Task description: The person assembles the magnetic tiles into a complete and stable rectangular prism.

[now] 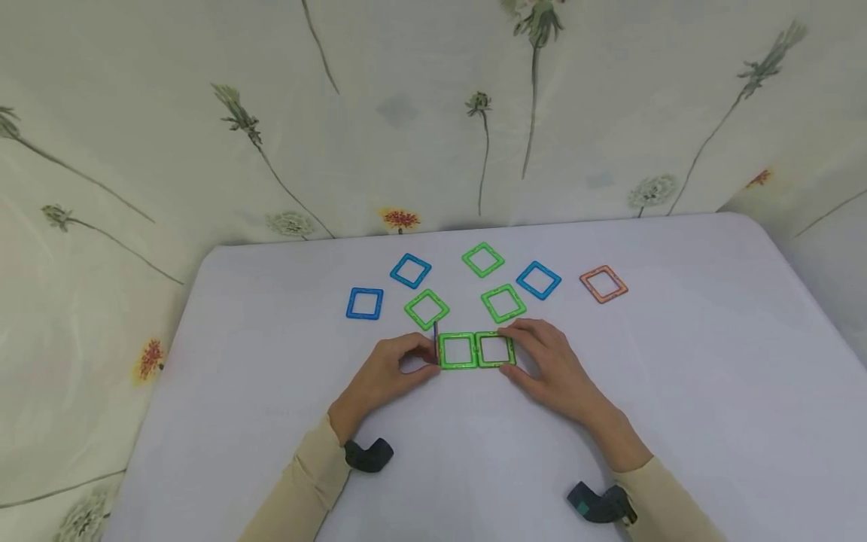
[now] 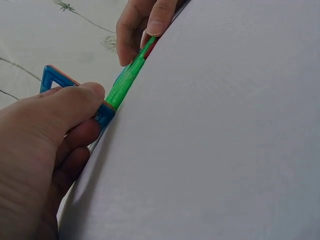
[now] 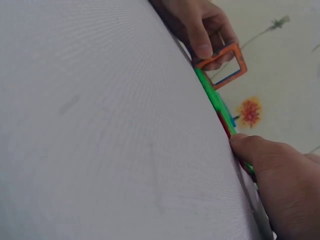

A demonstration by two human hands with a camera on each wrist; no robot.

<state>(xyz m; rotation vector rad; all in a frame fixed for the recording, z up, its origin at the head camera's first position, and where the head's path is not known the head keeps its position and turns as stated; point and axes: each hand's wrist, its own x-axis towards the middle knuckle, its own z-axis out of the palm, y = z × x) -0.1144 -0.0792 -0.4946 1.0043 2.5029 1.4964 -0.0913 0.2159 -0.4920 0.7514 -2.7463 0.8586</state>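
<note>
My left hand pinches a square magnetic tile that stands upright on edge. In the left wrist view this tile has a blue face and an orange back; the orange frame faces the right wrist camera. Its lower edge meets the left side of a green square tile lying flat. A second green tile, with red beneath it, lies edge to edge on the right. My right hand holds that tile by its right corners, between thumb and fingers.
Behind the hands lie several loose square tiles: blue ones such as the leftmost, green ones such as the nearer left, and an orange one at right. The white table ends against a flower-patterned curtain.
</note>
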